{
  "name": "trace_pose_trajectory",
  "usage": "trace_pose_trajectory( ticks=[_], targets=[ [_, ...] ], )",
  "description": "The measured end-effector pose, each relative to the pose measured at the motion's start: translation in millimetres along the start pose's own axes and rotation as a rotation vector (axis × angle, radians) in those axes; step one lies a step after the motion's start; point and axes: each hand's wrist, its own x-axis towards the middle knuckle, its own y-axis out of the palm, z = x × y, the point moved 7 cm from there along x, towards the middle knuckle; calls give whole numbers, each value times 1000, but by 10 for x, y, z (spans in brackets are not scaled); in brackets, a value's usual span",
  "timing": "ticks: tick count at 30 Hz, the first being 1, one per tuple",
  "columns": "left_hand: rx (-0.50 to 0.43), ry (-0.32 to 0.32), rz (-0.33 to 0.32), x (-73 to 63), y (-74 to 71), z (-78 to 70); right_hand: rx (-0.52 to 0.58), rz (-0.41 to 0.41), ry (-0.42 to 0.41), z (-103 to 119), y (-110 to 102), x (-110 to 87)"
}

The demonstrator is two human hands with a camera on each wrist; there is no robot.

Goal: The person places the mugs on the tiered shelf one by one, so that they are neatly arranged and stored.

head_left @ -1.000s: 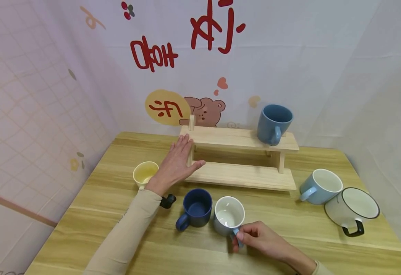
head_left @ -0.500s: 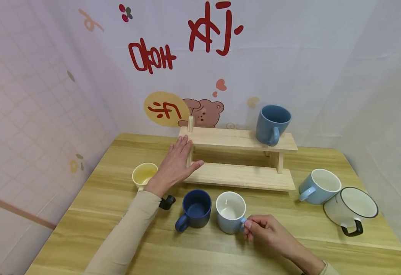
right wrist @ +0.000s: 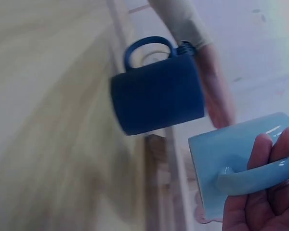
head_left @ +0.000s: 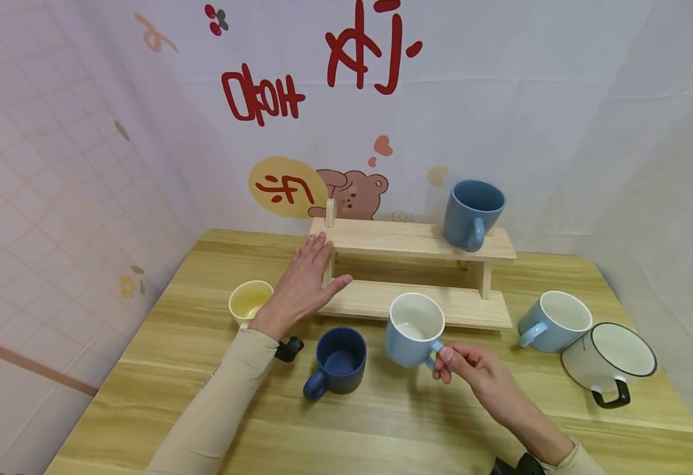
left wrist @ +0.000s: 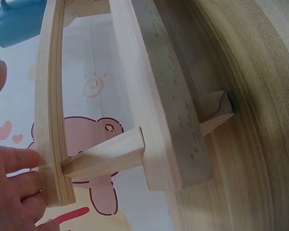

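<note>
R hand (head_left: 477, 376): pinches light-blue mug (head_left: 414, 330) by handle; mug now lifted off table (head_left: 382, 429), nearer wooden rack (head_left: 418, 303).
L hand (head_left: 305, 287): unchanged, fingers spread flat on rack's left end.

R hand (right wrist: 260, 202) grips light-blue mug (right wrist: 231, 159) by handle — dark-blue mug (right wrist: 156, 98) beside it.

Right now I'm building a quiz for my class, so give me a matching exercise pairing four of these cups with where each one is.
Things:
1. light blue cup
2. dark blue cup
3. yellow cup
4. medium blue mug

Places:
A. on the rack's top shelf
B. held by the right hand
C. on the table, behind the left hand
D. on the table, front middle

Pairs: 1-B, 2-D, 3-C, 4-A
</note>
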Motion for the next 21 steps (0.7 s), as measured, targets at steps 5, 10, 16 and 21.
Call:
trace_pose_trajectory(
  ticks=[5,10,16,21],
  targets=[
    [-10,-4,3,-2,5,-3,-1,-69,-81,163,-67,90],
    [0,-2,-2,-2,4,0,-46,-150,-81,271,-126,190],
    [-2,-2,-3,-10,9,-3,-63,-239,-53,339,-156,289],
    [-11,-1,-4,-14,14,-1,-26,-301,-56,365,-175,388]
  ],
)
